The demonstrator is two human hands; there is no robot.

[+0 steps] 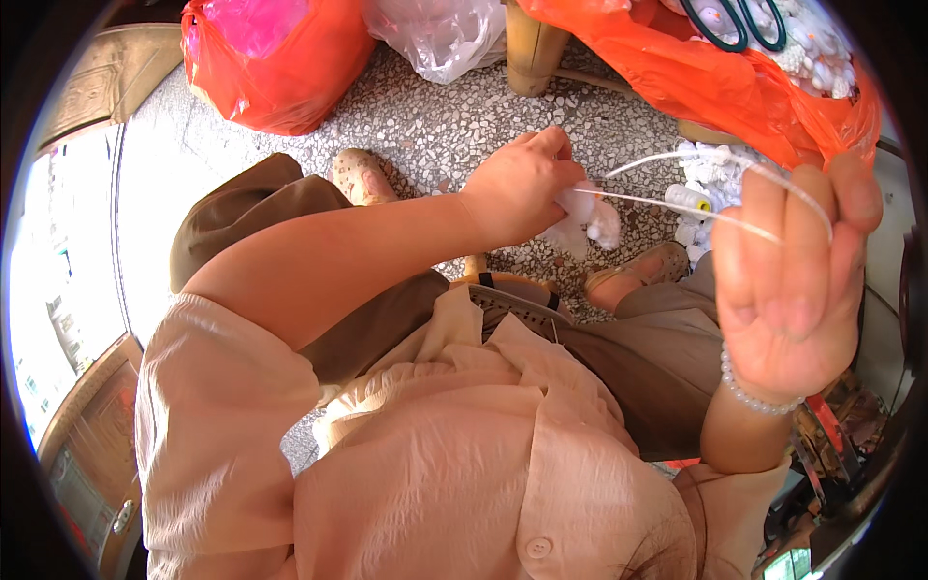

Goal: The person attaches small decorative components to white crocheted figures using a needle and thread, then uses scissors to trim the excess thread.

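Note:
My left hand [522,186] is closed, its fingertips pinching a small soft white piece [604,224] that looks like plush or knitted work, partly hidden by the fingers. White thread [667,201] stretches from that piece across to my right hand [793,271], with a second strand arching above it. Raised at the right, my right hand shows its palm, fingers bent around the thread; their grip is partly blurred. If a needle is present, I cannot make it out. Below and between the hands, a white spool with a yellow centre [688,200] lies among white fluffy pieces [715,166].
An orange-red plastic bag [638,48] at the far right holds white fluffy pieces, with dark-handled scissors [739,45] on top. A red bag [280,82], a clear bag [440,39] and a bamboo leg [535,58] stand on the speckled floor [416,121].

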